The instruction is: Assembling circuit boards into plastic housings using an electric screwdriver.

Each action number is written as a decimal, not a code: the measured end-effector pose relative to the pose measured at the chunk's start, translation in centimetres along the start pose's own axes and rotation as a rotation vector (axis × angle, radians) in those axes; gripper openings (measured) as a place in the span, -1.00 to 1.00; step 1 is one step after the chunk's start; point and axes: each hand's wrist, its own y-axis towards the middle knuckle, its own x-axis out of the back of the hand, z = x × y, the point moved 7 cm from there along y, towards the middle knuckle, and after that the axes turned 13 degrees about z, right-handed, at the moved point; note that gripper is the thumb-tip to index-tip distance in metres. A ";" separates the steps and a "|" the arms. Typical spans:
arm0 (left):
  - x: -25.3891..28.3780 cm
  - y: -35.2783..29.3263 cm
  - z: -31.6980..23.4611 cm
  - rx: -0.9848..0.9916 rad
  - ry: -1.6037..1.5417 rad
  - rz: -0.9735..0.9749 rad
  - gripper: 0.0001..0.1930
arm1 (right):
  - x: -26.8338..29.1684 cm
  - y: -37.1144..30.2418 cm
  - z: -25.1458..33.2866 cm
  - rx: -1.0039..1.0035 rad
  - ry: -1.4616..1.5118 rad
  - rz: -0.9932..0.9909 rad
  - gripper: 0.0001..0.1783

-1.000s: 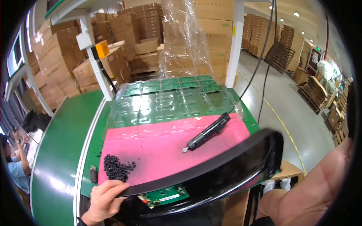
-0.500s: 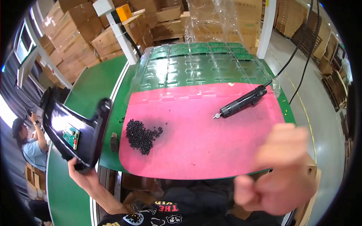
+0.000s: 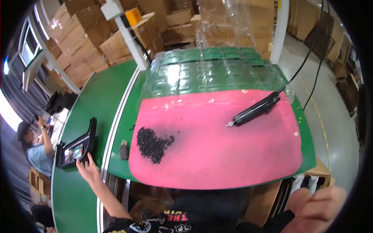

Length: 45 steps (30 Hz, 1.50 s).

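Note:
A black plastic housing (image 3: 90, 138) with a small green circuit board (image 3: 78, 151) inside lies on the green conveyor at the left. Beside its near edge is my left hand (image 3: 90, 170), palm up and open, with its fingers apart. Whether a fingertip still touches the housing, I cannot tell. My right hand (image 3: 318, 206) is low at the right, past the mat's near corner; blur hides how its fingers are set. A black electric screwdriver (image 3: 256, 110) rests on the pink mat (image 3: 217, 155), its tip pointing left. Small black screws (image 3: 151, 145) form a pile on the mat's left.
A clear plastic tray (image 3: 186, 79) with green circuit boards (image 3: 229, 53) spans the table's back. A dark small block (image 3: 124, 151) stands left of the mat. An open carton (image 3: 320, 174) is below at the right. Another person (image 3: 37, 149) works at the far left.
My left hand has set the black housing down on the conveyor and let go, its fingers now spread. My right hand has moved down and right, away from the mat.

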 end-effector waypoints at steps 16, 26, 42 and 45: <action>-9.8 -9.1 0.7 -0.290 0.780 0.729 -0.68 | -40.6 -45.0 -33.1 -1.969 -0.276 -0.406 -0.01; -16.1 -18.2 0.8 -0.431 0.806 0.914 -0.80 | -51.0 -47.7 -28.6 -2.030 0.294 -0.090 -0.61; -21.9 -34.9 8.1 -0.144 0.483 1.898 -0.91 | -11.8 -45.9 -15.7 -0.985 0.489 -1.676 -0.57; -21.3 -37.0 8.1 -0.017 0.423 1.996 -0.91 | -9.2 -42.6 -15.6 -0.827 0.709 -1.676 -0.64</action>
